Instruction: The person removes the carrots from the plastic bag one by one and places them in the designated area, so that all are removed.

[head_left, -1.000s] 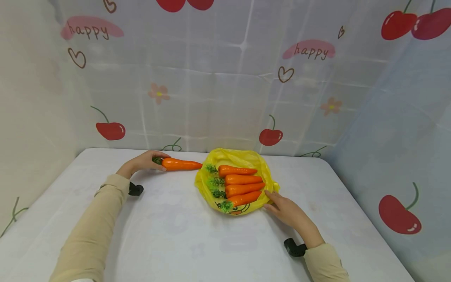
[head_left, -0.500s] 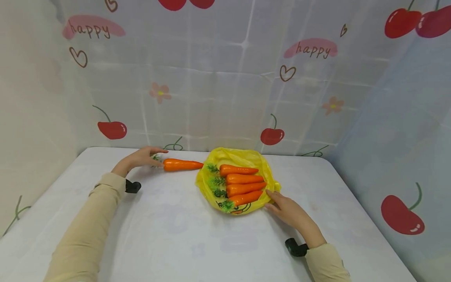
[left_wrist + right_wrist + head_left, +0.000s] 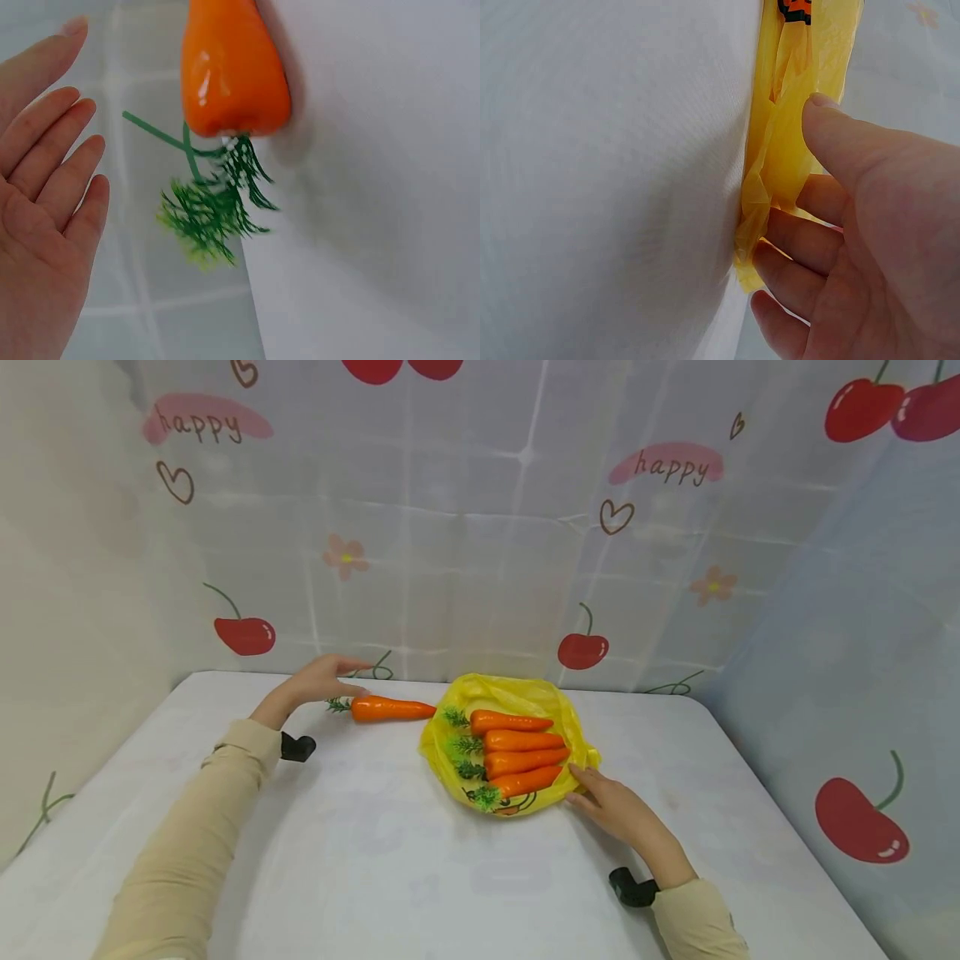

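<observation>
On the far left of the white table lies a single orange carrot (image 3: 390, 709) with green leaves, its tip at the edge of a yellow plastic bag (image 3: 442, 760). My left hand (image 3: 315, 683) hovers over its leafy end with fingers spread; the left wrist view shows the palm (image 3: 37, 247) beside the carrot (image 3: 232, 71), apart from it. Several more carrots (image 3: 521, 741) lie side by side on the bag, leaves to the left. My right hand (image 3: 618, 810) touches the bag's right edge with relaxed fingers; up close, its fingertips rest at the crumpled yellow plastic (image 3: 756, 195).
The white table (image 3: 420, 877) reaches back to a hanging curtain (image 3: 450, 527) printed with cherries, hearts and the word happy. More curtain stands along the right side. A black wrist camera (image 3: 298, 747) sits under the left wrist, another (image 3: 632, 888) by the right.
My left hand has let go of the lone carrot's leafy end, drawn back left, then risen and come right over it. The right hand and the bag stay as they were.
</observation>
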`<state>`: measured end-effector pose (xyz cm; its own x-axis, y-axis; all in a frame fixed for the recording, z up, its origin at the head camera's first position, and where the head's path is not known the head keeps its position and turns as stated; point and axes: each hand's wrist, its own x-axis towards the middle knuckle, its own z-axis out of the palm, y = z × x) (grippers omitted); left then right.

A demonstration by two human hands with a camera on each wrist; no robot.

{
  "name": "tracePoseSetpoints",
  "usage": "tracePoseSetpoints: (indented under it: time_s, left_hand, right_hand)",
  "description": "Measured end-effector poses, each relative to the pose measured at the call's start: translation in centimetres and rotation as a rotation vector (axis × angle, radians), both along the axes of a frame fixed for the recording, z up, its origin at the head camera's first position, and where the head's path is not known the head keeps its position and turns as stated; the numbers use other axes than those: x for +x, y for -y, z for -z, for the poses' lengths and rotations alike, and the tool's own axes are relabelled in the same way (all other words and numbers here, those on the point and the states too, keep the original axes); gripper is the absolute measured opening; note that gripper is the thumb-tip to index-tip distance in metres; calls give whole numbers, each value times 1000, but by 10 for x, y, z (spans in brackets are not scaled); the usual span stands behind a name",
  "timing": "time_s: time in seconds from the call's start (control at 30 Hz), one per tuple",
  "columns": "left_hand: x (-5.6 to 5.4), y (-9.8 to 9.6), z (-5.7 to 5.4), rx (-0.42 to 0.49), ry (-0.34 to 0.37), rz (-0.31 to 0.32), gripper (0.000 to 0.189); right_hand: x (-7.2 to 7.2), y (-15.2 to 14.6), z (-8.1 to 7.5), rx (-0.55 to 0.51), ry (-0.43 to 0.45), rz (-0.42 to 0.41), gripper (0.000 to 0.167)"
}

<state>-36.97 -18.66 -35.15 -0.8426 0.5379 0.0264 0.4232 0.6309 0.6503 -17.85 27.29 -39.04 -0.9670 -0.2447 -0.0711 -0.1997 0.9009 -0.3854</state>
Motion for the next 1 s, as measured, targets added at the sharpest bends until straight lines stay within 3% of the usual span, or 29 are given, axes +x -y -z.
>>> tracePoseSetpoints:
  time_s: [0.13, 0.3, 0.4, 0.53, 0.7, 0.9, 1.0]
  left_hand:
    - [0, -27, -7, 52, -34, 36, 62]
    - [2, -73, -11, 131, -29, 131, 56]
    - [9, -100, -14, 162, -29, 195, 53]
    - [10, -131, -5, 174, -27, 263, 53]
    - [8, -160, 11, 172, 30, 284, 53]
    - [8, -179, 23, 99, 7, 319, 52]
    - [8, -181, 28, 64, 13, 304, 52]
  right_hand:
    - [1, 0, -2, 4, 9, 6, 59]
    - [0, -1, 0, 7, 18, 10, 60]
    - [-1, -1, 2, 13, 18, 12, 61]
    - [-3, -1, 3, 15, 21, 15, 62]
    - [-2, -1, 3, 6, 22, 9, 63]
    - [-3, -2, 4, 10, 10, -1, 64]
    - [-4, -2, 4, 6, 17, 4, 62]
